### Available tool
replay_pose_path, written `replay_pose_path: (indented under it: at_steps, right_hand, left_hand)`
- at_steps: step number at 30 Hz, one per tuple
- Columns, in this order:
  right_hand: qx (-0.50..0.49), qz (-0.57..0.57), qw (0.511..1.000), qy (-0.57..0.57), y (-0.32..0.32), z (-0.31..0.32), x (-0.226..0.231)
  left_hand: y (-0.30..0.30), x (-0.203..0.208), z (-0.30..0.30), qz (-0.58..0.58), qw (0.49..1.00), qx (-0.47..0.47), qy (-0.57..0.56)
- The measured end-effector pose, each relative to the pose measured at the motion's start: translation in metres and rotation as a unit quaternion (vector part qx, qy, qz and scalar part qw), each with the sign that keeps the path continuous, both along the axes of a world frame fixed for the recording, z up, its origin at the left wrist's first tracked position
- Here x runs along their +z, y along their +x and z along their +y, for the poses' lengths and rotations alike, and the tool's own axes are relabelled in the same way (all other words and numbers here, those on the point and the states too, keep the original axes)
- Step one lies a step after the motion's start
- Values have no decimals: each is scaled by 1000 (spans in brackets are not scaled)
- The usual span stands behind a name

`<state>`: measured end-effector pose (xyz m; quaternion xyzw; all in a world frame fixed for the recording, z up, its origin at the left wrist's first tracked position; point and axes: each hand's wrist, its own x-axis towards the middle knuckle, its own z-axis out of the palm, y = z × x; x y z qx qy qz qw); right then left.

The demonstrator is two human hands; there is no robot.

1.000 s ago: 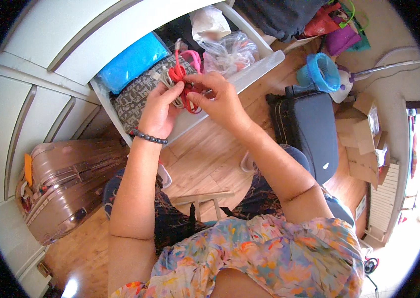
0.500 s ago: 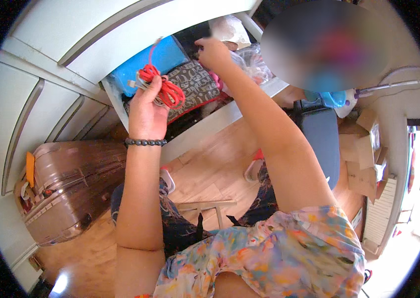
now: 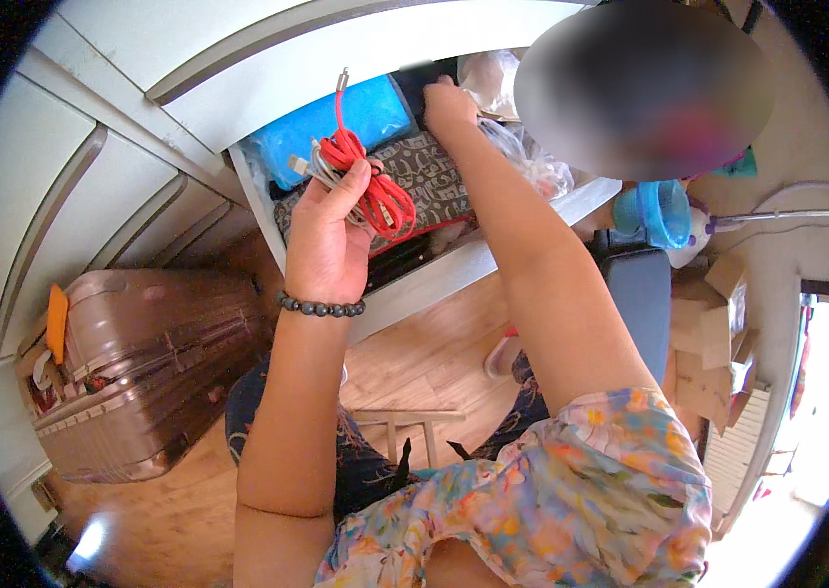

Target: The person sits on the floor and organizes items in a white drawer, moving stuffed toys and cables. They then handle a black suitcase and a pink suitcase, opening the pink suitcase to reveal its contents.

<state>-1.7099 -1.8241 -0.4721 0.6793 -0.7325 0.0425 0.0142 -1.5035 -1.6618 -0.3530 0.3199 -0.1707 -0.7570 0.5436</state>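
1. A coiled red cable (image 3: 375,191), glossy and looped, is clutched with a grey cable (image 3: 309,165) in the left hand (image 3: 328,245), fingers curled shut around them, above centre of the frame.
2. The right hand (image 3: 449,103) is pressed into the white open drawer (image 3: 434,286) at upper centre; its grip cannot be told.
3. A patterned woven pouch (image 3: 434,176) and a smooth blue pouch (image 3: 336,125) lie beneath.
4. A ribbed metallic suitcase (image 3: 140,363) sits lower left.

One head-worn fisheye view looks steeply down, close over an open drawer (image 3: 493,265) and wooden floor (image 3: 434,343).
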Motion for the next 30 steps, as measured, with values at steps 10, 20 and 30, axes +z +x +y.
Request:
replay_pose_path:
  at_steps: [10,20,30]
  right_hand:
    - [-68,-379,915,-117,-22,3,15]
    - [102,-163,978,-77,-22,26,37]
    - [111,-63,990,54,0,-1,24]
  left_hand:
    - [1,-4,-3,8,1000,8,-10]
    - [-4,-4,-1,-4,1000,-1,-5]
    - [-7,-4,-3,-23,1000,-2,-8]
